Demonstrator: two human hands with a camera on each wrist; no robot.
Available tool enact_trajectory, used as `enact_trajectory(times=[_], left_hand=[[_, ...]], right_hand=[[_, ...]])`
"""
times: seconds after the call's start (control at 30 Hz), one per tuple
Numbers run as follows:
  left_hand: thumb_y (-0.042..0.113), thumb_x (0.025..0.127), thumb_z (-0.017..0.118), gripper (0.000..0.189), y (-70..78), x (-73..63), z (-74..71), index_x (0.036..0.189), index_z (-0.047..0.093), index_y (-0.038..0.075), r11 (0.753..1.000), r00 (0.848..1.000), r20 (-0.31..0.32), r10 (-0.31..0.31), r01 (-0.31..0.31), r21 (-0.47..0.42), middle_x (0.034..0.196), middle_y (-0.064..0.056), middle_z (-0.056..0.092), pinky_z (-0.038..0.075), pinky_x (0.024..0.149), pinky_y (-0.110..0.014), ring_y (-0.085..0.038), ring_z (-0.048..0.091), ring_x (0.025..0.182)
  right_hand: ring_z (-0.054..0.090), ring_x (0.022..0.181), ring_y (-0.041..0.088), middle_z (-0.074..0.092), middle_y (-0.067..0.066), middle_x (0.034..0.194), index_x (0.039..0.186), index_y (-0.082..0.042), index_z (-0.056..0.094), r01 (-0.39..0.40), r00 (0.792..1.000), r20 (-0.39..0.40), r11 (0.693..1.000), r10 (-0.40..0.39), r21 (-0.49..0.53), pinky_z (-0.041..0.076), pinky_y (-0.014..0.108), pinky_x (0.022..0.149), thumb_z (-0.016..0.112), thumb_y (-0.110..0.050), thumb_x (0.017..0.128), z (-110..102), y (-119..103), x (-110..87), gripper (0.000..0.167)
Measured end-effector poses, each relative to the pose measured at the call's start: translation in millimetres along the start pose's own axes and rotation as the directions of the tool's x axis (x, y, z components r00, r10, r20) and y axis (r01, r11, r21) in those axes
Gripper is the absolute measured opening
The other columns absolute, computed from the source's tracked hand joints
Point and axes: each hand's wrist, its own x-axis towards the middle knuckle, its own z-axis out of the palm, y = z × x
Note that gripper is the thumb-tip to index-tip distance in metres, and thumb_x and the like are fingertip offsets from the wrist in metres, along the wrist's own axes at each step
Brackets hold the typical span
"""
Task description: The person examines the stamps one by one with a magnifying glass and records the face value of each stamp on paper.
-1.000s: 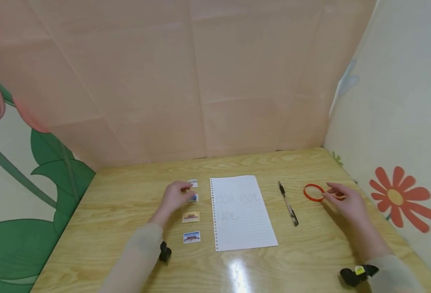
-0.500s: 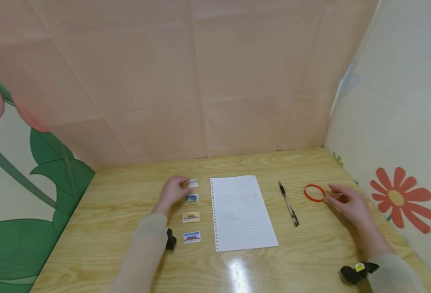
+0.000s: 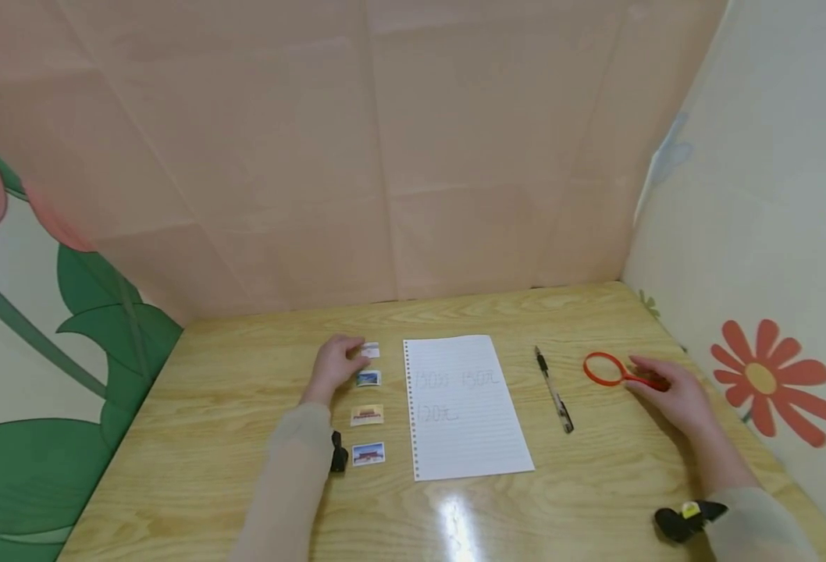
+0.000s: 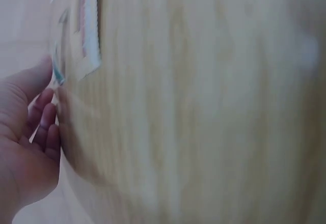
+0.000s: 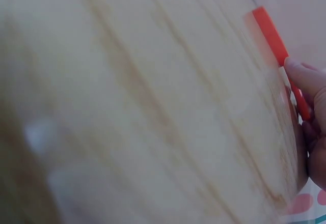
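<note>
In the head view, a red-rimmed magnifying glass (image 3: 603, 369) lies at the right of the table. My right hand (image 3: 674, 398) holds its handle between thumb and fingers; the right wrist view shows the red rim (image 5: 271, 36) edge-on. A column of postage stamps runs left of the paper. My left hand (image 3: 332, 368) has thumb and index finger at the left edge of the farthest, pale stamp (image 3: 371, 350), pinching it. Nearer lie a blue-green stamp (image 3: 368, 378), a yellowish stamp (image 3: 367, 415) and a blue stamp with a red building (image 3: 368, 453).
A lined, hole-punched sheet (image 3: 469, 445) with faint handwriting lies mid-table. Between it and the magnifying glass is a black-and-clear pen (image 3: 553, 390). The wooden table (image 3: 195, 437) meets a pinkish backdrop (image 3: 300, 195) behind and a flower-printed wall (image 3: 771, 257) on the right.
My left hand has shifted slightly up and left from over the far stamps, uncovering the blue-green one. My right fingers have moved back along the magnifying glass, showing more of its handle.
</note>
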Motion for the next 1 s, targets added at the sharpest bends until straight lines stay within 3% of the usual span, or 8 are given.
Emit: enact_trajectory(times=[0.07, 0.3, 0.43, 0.5, 0.57, 0.9, 1.0], left_hand=[[0.018, 0.088, 0.077, 0.045, 1.1, -0.2, 2.0, 0.129, 0.065, 0.003, 0.999, 1.0, -0.013, -0.005, 0.005, 0.034, 0.127, -0.018, 0.059, 0.04, 0.104, -0.049, -0.036, 0.054, 0.117], [0.02, 0.089, 0.076, 0.039, 4.0, -0.2, 5.8, 0.126, 0.068, 0.007, 0.995, 0.999, -0.041, -0.027, 0.03, 0.093, 0.127, -0.016, 0.058, 0.04, 0.104, -0.048, -0.035, 0.054, 0.117], [0.018, 0.089, 0.076, 0.038, 2.6, -0.2, 6.1, 0.124, 0.069, 0.006, 0.997, 0.999, -0.038, -0.021, 0.024, 0.079, 0.125, -0.016, 0.059, 0.041, 0.103, -0.048, -0.035, 0.055, 0.116], [0.017, 0.089, 0.076, 0.037, 1.7, -0.1, 5.9, 0.123, 0.07, 0.006, 0.997, 0.999, -0.036, -0.014, 0.017, 0.076, 0.125, -0.016, 0.059, 0.041, 0.103, -0.048, -0.035, 0.055, 0.115], [0.016, 0.089, 0.076, 0.036, 0.9, 0.0, 5.7, 0.123, 0.07, 0.005, 0.997, 0.999, -0.038, -0.006, 0.009, 0.075, 0.124, -0.017, 0.06, 0.041, 0.103, -0.048, -0.035, 0.055, 0.115], [0.014, 0.089, 0.075, 0.034, 1.0, -0.4, 3.8, 0.122, 0.07, 0.005, 0.998, 1.0, -0.027, -0.016, 0.018, 0.064, 0.123, -0.015, 0.06, 0.042, 0.103, -0.047, -0.033, 0.056, 0.115], [0.014, 0.089, 0.076, 0.034, 1.0, -0.1, 3.7, 0.121, 0.07, 0.006, 0.998, 0.999, -0.028, -0.029, 0.03, 0.052, 0.122, -0.015, 0.06, 0.041, 0.103, -0.047, -0.033, 0.056, 0.115]], right_hand=[[0.047, 0.101, -0.001, 0.065, 0.024, 0.116, 0.129, -0.002, 0.064, -0.003, 1.0, 0.0, 1.0, 0.003, -0.022, 0.028, 0.004, 0.079, 0.08, -0.019, 0.085, 0.4, 0.4, -0.1, 0.05], [0.051, 0.11, 0.041, 0.061, 0.027, 0.122, 0.13, 0.0, 0.063, -0.003, 1.0, 0.019, 0.999, 0.004, -0.049, 0.028, 0.01, 0.09, 0.077, -0.018, 0.088, 0.8, 1.2, -0.3, 0.048], [0.048, 0.113, 0.048, 0.057, 0.03, 0.124, 0.131, 0.002, 0.062, -0.024, 0.999, 0.037, 0.998, 0.026, -0.054, 0.036, 0.042, 0.101, 0.075, -0.019, 0.09, 0.3, 0.2, -1.6, 0.048], [0.047, 0.113, 0.049, 0.056, 0.031, 0.124, 0.13, 0.003, 0.062, -0.038, 0.998, 0.044, 0.998, 0.041, -0.057, 0.035, 0.059, 0.096, 0.074, -0.02, 0.091, 0.2, 0.3, -2.0, 0.047], [0.046, 0.113, 0.049, 0.056, 0.03, 0.123, 0.129, 0.003, 0.062, -0.05, 0.997, 0.05, 0.997, 0.053, -0.058, 0.034, 0.066, 0.091, 0.074, -0.021, 0.091, -0.2, 0.4, -2.2, 0.046], [0.051, 0.104, 0.045, 0.062, 0.029, 0.111, 0.113, 0.003, 0.071, -0.076, 0.995, 0.063, 0.994, 0.081, -0.072, 0.038, 0.06, 0.085, 0.073, -0.022, 0.092, -3.5, -3.1, -0.3, 0.032], [0.054, 0.099, 0.039, 0.065, 0.026, 0.107, 0.107, 0.0, 0.074, -0.081, 0.995, 0.047, 0.993, 0.085, -0.088, 0.041, 0.053, 0.082, 0.073, -0.021, 0.092, -3.1, -4.1, -0.3, 0.026]])
